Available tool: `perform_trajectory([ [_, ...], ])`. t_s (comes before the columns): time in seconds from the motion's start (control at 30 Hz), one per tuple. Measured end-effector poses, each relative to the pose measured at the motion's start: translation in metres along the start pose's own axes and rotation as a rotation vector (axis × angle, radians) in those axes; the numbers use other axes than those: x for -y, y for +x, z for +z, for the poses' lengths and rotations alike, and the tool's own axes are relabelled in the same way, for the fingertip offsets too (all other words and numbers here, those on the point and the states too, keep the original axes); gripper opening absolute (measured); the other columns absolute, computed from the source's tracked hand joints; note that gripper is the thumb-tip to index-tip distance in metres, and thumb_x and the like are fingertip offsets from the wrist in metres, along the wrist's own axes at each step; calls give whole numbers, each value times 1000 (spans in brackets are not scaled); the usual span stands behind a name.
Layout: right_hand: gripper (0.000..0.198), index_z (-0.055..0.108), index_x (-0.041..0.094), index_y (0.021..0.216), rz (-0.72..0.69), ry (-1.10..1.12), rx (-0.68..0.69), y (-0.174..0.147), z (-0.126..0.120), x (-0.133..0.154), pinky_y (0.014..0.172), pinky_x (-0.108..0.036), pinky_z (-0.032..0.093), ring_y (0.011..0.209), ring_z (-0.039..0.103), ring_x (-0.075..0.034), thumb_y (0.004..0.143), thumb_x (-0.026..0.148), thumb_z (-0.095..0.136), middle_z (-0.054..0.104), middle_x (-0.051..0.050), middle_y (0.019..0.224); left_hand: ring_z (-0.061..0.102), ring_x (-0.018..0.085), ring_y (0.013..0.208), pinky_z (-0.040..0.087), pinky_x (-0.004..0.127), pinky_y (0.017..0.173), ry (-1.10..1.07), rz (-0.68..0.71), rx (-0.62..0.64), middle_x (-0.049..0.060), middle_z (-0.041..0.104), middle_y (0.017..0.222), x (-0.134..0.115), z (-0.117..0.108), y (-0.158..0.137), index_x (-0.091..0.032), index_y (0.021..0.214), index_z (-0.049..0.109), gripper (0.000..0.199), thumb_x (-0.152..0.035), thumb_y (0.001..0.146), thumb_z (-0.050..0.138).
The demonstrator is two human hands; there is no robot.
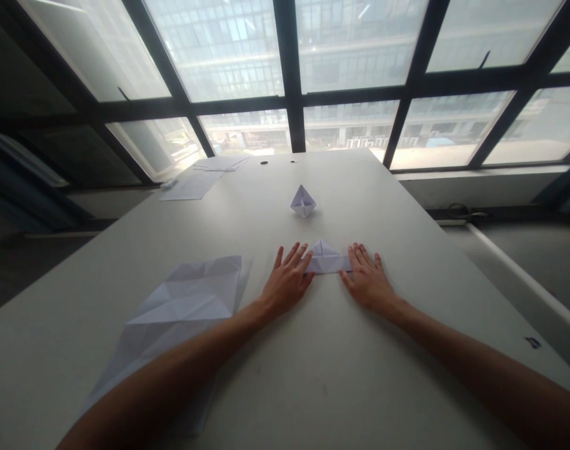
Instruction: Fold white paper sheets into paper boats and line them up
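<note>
A small white folded paper piece [326, 258], triangular on top with a flat band below, lies on the white table [407, 250] between my hands. My left hand [287, 278] lies flat with fingers spread, its fingertips pressing on the left end of the paper. My right hand [367, 278] lies flat too, fingers together, touching the paper's right end. Farther away sits a finished folded paper boat [303, 201], standing apart from both hands.
A large creased, unfolded white sheet [182, 306] lies left of my left forearm. Several flat sheets [203, 178] rest at the table's far left corner. Big dark-framed windows [289, 75] stand behind the table. A small dark mark [532, 342] sits near the right edge.
</note>
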State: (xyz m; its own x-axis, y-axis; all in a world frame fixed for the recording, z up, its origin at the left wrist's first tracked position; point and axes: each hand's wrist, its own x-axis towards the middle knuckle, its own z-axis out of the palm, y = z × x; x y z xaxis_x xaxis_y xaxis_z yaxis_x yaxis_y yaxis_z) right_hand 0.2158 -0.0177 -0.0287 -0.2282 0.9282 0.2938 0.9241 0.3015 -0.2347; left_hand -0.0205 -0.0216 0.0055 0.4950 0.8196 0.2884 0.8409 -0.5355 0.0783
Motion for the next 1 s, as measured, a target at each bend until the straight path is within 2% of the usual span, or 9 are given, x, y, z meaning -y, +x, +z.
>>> perform_trajectory([
  [0.1, 62, 30, 10, 151, -32, 3, -41, 1, -7, 4, 116, -62, 14, 148, 18, -32, 95, 33, 43, 27, -21, 158, 32, 23, 144, 23, 41, 121, -69, 41, 62, 10, 41, 153, 3, 2, 3, -15, 143, 46, 48, -38, 101, 38],
  [0.2, 54, 42, 13, 145, -134, 13, -71, 3, -16, 9, 116, -62, 10, 149, 14, -30, 93, 25, 47, 26, -17, 159, 34, 23, 143, 27, 39, 119, -115, 26, 89, 12, 41, 152, 6, 7, 3, -13, 144, 45, 51, -40, 102, 35],
  [0.27, 44, 53, 16, 136, -219, 48, -46, 4, -20, 11, 117, -60, 11, 148, 20, -28, 93, 22, 47, 34, -15, 156, 33, 23, 144, 26, 39, 120, -128, 24, 86, 12, 40, 153, 8, 9, 3, -14, 146, 43, 51, -41, 102, 35],
  [0.33, 37, 60, 18, 129, -261, 103, 1, 4, -22, 12, 117, -57, 20, 144, 32, -27, 94, 22, 47, 46, -14, 149, 34, 23, 144, 26, 39, 120, -137, 25, 86, 12, 41, 153, 8, 8, 2, -15, 146, 43, 53, -43, 101, 38],
  [0.4, 36, 61, 17, 128, -258, 145, 31, 4, -21, 11, 114, -53, 28, 138, 43, -27, 95, 23, 48, 53, -14, 143, 34, 23, 144, 26, 40, 120, -142, 26, 92, 12, 40, 153, 8, 7, 2, -15, 147, 42, 56, -46, 100, 40],
  [0.47, 37, 61, 16, 129, -244, 161, 36, 5, -20, 10, 113, -50, 33, 135, 47, -27, 95, 24, 49, 55, -14, 142, 33, 23, 144, 26, 39, 120, -148, 24, 97, 12, 39, 153, 8, 7, 1, -15, 147, 41, 56, -46, 101, 38],
  [0.8, 37, 61, 19, 130, -246, 126, 24, 5, -19, 9, 113, -46, 35, 134, 48, -25, 95, 26, 49, 55, -12, 142, 28, 20, 146, 25, 42, 120, -207, 15, 97, 13, 36, 155, 8, 10, 3, -14, 147, 40, 52, -40, 103, 32],
  [0.9, 34, 64, 19, 126, -250, 130, 17, 5, -21, 10, 111, -46, 35, 132, 50, -26, 97, 28, 48, 57, -12, 139, 33, 20, 144, 27, 40, 120, -264, -39, 51, 12, 41, 152, 8, 10, 4, -13, 146, 42, 48, -31, 103, 29],
  [1.0, 30, 68, 20, 117, -240, 146, -7, 6, -24, 10, 107, -42, 39, 125, 55, -25, 97, 27, 48, 63, -11, 132, 43, 22, 137, 33, 40, 117, -269, -81, -16, 11, 50, 145, 8, 9, 5, -14, 142, 47, 45, -27, 101, 37],
])
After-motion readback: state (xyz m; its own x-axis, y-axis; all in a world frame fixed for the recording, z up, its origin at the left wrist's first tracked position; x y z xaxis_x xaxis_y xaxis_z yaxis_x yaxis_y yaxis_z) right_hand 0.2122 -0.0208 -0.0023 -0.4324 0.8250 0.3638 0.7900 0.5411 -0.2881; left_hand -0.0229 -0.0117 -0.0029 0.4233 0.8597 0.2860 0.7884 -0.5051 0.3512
